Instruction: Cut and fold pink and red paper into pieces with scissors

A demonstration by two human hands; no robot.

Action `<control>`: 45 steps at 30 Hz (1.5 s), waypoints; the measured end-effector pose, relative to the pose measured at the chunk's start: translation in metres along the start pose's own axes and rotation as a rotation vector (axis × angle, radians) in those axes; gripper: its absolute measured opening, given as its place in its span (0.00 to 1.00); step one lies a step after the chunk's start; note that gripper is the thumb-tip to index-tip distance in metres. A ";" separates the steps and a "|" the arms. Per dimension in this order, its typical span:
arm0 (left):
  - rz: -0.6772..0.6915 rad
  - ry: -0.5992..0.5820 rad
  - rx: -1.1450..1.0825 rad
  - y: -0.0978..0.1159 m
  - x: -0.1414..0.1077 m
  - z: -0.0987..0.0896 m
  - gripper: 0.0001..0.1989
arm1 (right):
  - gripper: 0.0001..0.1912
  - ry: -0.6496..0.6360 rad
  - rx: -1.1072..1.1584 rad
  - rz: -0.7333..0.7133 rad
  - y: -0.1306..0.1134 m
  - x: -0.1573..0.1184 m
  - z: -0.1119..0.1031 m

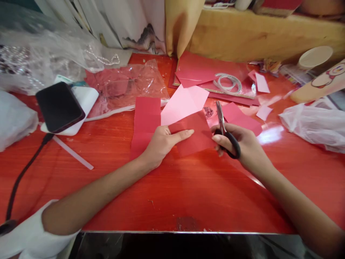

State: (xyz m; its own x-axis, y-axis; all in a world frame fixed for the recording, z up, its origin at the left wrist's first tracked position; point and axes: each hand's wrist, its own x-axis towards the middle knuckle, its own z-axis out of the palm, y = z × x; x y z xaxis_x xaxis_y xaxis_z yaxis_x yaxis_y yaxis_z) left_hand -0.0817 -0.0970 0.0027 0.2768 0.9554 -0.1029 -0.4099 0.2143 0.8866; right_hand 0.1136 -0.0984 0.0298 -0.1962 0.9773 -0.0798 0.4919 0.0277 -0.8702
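Between my hands is a squarish piece of red paper (195, 138), raised a little above the red table. My left hand (164, 144) grips its left side, thumb flat on top and fingers hidden beneath. Black-handled scissors (221, 120) are in my right hand (237, 142), blades pointing up and away from me. The right thumb and fingertips are close to the paper's right edge; whether they pinch it I cannot tell. Under and beside the left hand lies a longer red paper strip (147, 115). Behind the held piece rests a pink sheet (185, 100).
Red sheets (194, 66) and a coiled white tape (228, 83) lie at the back. A clear plastic bag (140, 84) with red contents is behind left. A black phone-like device (59, 107) with a cable sits left. White plastic (318, 126) lies right, by a cartoon-printed tube (323, 81).
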 end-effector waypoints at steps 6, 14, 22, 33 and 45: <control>0.072 0.133 0.026 0.000 0.004 -0.003 0.08 | 0.27 0.057 -0.573 -0.034 0.014 0.013 -0.024; 0.012 0.104 0.118 0.000 0.002 -0.002 0.10 | 0.19 -0.269 -0.823 -0.293 0.008 0.001 -0.023; 0.030 0.008 0.284 0.003 0.002 0.001 0.12 | 0.20 -0.262 -0.349 -0.170 -0.007 -0.005 -0.017; 0.136 0.114 0.302 -0.002 0.007 -0.006 0.11 | 0.12 -0.305 0.308 0.171 0.004 0.002 0.017; 0.117 0.135 0.255 -0.004 0.009 -0.010 0.12 | 0.13 -0.301 0.337 0.202 0.007 0.006 0.019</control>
State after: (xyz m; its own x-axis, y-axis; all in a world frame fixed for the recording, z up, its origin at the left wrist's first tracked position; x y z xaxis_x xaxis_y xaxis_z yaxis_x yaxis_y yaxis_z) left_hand -0.0866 -0.0875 -0.0060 0.1159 0.9925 -0.0377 -0.1960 0.0601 0.9788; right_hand 0.0999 -0.0961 0.0145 -0.3857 0.8509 -0.3566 0.2534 -0.2739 -0.9278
